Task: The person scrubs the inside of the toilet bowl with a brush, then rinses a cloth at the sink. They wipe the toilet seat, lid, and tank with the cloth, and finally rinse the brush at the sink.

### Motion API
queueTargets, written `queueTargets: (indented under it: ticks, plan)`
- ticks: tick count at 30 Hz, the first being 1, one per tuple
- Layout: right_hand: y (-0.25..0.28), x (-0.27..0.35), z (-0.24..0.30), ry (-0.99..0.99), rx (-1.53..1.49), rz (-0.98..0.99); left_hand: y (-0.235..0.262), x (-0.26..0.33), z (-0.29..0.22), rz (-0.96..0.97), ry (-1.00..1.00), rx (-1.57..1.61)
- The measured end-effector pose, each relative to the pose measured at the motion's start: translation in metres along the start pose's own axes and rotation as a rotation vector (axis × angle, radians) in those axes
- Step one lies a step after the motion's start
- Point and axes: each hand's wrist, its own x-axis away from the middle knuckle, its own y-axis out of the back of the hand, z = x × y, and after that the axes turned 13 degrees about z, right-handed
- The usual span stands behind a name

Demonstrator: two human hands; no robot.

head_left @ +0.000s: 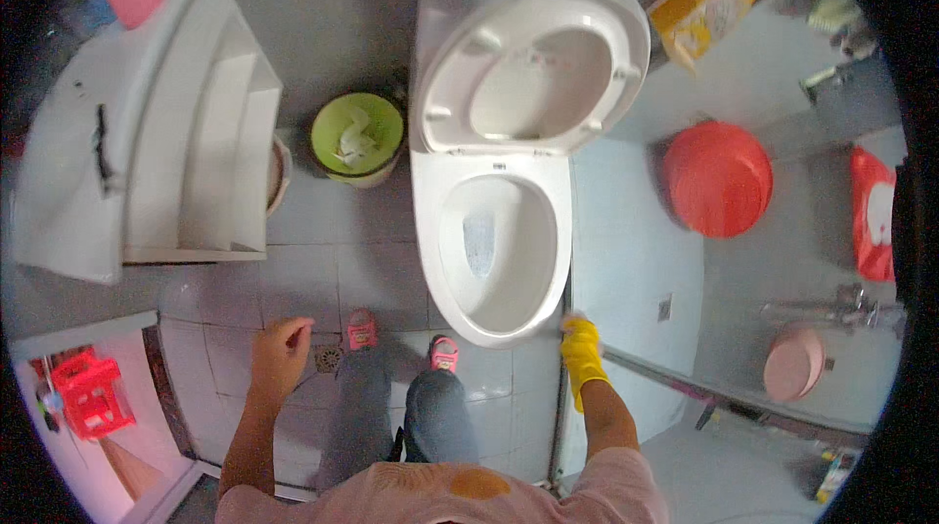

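A white toilet stands ahead of me with its seat and lid raised. Low to the left of it, my bare left hand hovers over the floor, fingers curled in and nothing visible in them. A yellow rubber glove covers my right hand, which is beside the toilet's front right rim, close to the glass partition's edge. Its fingers are drawn together. A small pale blur shows at the fingertips, and I cannot make out what it is.
A green-lined bin holding crumpled tissue stands left of the toilet. Further left is a white cabinet. A red basin and a pink basin are at the right, beyond the partition rail. A red basket is lower left.
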Motion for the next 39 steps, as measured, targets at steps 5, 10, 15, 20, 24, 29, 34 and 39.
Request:
queueTargets:
  ticks: [5, 10, 15, 20, 24, 29, 34, 39]
  plan:
    - [0.06, 0.046, 0.224, -0.358, -0.669, 0.176, 0.026, 0.064, -0.061, 0.145, 0.191, 0.322]
    - [0.012, 0.091, 0.346, 0.088, -0.436, 0.616, 0.037, 0.119, -0.119, 0.312, 0.215, 0.571]
    - [-0.024, 0.17, 0.491, 0.286, 0.083, 0.708, 0.066, 0.185, -0.16, -0.115, -0.018, 0.276]
    - [-0.077, 0.218, 0.559, 0.765, -0.261, 1.221, 0.091, 0.239, -0.151, -0.456, 0.152, 0.815]
    - [-0.106, 0.227, 0.652, 0.85, 0.208, 1.131, 0.15, 0.291, -0.13, -0.537, 0.28, 1.338]
    - [-0.142, 0.088, 0.729, 1.122, 0.191, -0.109, 0.144, 0.368, 0.015, -0.875, 0.197, 1.124]
    - [-0.15, 0.001, 0.746, 0.621, 0.682, -0.219, 0.213, 0.446, 0.039, -1.097, 0.311, 1.154]
    - [-0.142, -0.057, 0.73, 0.552, 0.616, -0.121, 0.26, 0.431, 0.083, -1.074, 0.202, 1.299]
